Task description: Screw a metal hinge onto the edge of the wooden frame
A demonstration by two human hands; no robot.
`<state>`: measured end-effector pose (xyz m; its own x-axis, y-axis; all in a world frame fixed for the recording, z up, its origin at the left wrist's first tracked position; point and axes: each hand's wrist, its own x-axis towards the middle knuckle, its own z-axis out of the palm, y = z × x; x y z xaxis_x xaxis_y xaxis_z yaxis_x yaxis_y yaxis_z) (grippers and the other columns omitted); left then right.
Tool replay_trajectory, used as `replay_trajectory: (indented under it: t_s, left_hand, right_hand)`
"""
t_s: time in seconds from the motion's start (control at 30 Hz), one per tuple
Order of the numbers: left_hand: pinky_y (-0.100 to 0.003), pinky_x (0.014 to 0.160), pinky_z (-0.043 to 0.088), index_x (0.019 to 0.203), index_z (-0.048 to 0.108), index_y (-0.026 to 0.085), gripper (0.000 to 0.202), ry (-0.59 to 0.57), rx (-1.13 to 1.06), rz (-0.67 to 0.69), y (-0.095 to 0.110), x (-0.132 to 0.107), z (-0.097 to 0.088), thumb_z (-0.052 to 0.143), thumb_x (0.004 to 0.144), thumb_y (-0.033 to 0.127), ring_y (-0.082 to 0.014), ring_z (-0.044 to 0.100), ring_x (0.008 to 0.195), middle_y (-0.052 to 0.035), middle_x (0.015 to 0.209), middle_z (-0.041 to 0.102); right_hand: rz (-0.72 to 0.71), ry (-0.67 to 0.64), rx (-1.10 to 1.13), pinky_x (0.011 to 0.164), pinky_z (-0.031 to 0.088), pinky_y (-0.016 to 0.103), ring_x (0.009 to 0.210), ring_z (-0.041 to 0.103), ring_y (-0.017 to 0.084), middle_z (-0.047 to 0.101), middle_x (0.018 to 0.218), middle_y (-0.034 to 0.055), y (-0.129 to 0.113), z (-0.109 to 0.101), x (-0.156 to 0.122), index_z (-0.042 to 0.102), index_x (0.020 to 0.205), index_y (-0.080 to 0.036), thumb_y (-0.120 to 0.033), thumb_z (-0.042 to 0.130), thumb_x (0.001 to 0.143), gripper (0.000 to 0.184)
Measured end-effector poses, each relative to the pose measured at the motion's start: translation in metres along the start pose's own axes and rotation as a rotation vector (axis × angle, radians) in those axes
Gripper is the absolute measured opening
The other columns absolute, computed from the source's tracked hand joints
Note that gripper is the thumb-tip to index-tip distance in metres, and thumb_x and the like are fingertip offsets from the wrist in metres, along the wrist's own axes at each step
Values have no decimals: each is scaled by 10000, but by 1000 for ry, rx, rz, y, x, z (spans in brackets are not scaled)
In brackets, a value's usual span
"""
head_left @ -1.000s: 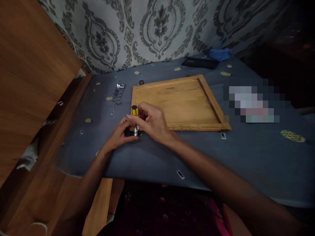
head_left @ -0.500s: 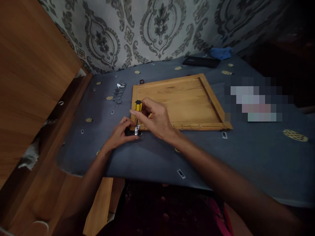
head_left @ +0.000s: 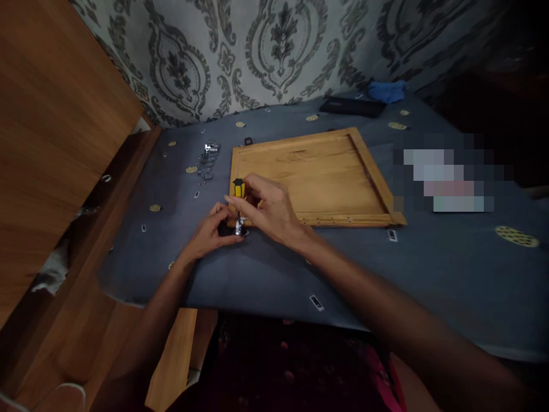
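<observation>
In my right hand (head_left: pixel 270 209) is a yellow and black screwdriver (head_left: pixel 239 188), its handle pinched by the fingers and its shaft pointing down. The tip meets a shiny metal latch-like fitting (head_left: pixel 239 228) at the near left corner of a wooden panel with a raised frame (head_left: pixel 369 220). My left hand (head_left: pixel 212 232) grips this fitting from the left, thumb on the near side and fingers on the far side. Several small holes run along the panel's near edge. The exact contact of tip and screw is too small to see.
Metal fittings and screws (head_left: pixel 208 163) lie left of the panel on the blue patterned cloth (head_left: pixel 266 280). Behind the panel are a black case (head_left: pixel 351 107) and a blue cloth (head_left: pixel 387 91). A blurred-out patch covers something at right. A wooden cabinet (head_left: pixel 55 131) stands at left.
The screwdriver's handle has tipped slightly left and turned a little in my right hand. My left hand stays on the metal fitting. The camera view has shifted slightly.
</observation>
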<state>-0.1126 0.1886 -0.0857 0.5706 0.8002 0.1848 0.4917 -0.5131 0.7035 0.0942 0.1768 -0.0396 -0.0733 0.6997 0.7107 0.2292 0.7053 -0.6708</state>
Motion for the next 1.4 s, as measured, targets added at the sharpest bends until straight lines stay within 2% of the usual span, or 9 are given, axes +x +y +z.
replay_trajectory:
  t_s: [0.2, 0.3, 0.43, 0.53, 0.83, 0.97, 1.13, 1.27, 1.4]
  left_hand:
    - [-412, 1013, 478, 1089, 683, 203, 494, -10, -7, 8, -2, 0, 0, 809, 808, 589, -285, 560, 1160, -85, 1181, 614]
    - [-398, 991, 485, 1062, 681, 206, 483, -3, -1, 6, -1, 0, 0, 809, 807, 596, -275, 561, 1137, -78, 1165, 614]
    - [-377, 958, 490, 1037, 667, 204, 478, 8, 11, -1, 0, 0, 0, 812, 805, 595, -261, 559, 1098, -65, 1130, 605]
    - [-374, 950, 490, 1026, 662, 207, 471, 10, 16, -5, 0, 0, 0, 818, 800, 589, -257, 557, 1085, -58, 1111, 598]
    - [-406, 957, 491, 1136, 692, 207, 564, 19, 4, 24, -3, 1, 2, 791, 804, 652, -273, 569, 1084, -77, 1129, 616]
    - [-404, 965, 490, 1114, 694, 196, 575, 14, -5, 37, -3, 1, 2, 783, 803, 672, -279, 570, 1113, -86, 1167, 615]
    - [-382, 939, 490, 1111, 694, 204, 546, 5, -11, 14, 0, 1, 0, 802, 801, 641, -258, 573, 1061, -70, 1105, 605]
    - [-344, 898, 484, 1074, 688, 206, 522, 5, -12, -16, 3, 1, -1, 823, 786, 619, -231, 557, 1014, -52, 1060, 577]
    - [-364, 934, 485, 1062, 671, 202, 511, 0, -7, -11, 4, 1, -1, 819, 792, 610, -246, 561, 1057, -62, 1090, 589]
  right_hand:
    - [1, -53, -11, 623, 345, 271, 639, 445, 116, 458, 700, -47, -2, -1, -1, 337, 732, -246, -429, 616, 1010, 434]
    - [45, -122, 31, 639, 357, 270, 650, 455, 115, 477, 721, -48, -3, -4, 2, 412, 768, -232, -436, 620, 1008, 377]
    - [66, -290, 164, 654, 375, 268, 679, 473, 115, 506, 758, -39, 2, -12, 8, 535, 810, -200, -394, 620, 1005, 289]
    - [99, -341, 207, 650, 370, 268, 706, 486, 122, 506, 754, -31, 5, -16, 11, 554, 769, -192, -381, 629, 998, 306]
    - [33, -90, -13, 620, 347, 291, 633, 446, 123, 456, 699, -44, 2, 0, 1, 400, 740, -235, -597, 593, 993, 482]
    - [7, -88, -44, 628, 379, 291, 645, 464, 126, 486, 719, -36, -2, 1, -1, 406, 742, -236, -560, 598, 1008, 461]
    - [-69, 98, -76, 648, 427, 283, 656, 479, 125, 465, 723, -38, -13, -7, 4, 394, 739, -243, -476, 607, 1028, 427]
    - [-36, 91, -71, 632, 409, 283, 638, 468, 124, 442, 694, -46, -11, -12, 9, 382, 729, -247, -490, 609, 1019, 441]
    - [-17, 31, -82, 658, 392, 289, 669, 468, 131, 450, 692, -40, -4, -9, 7, 351, 719, -245, -459, 613, 1016, 450]
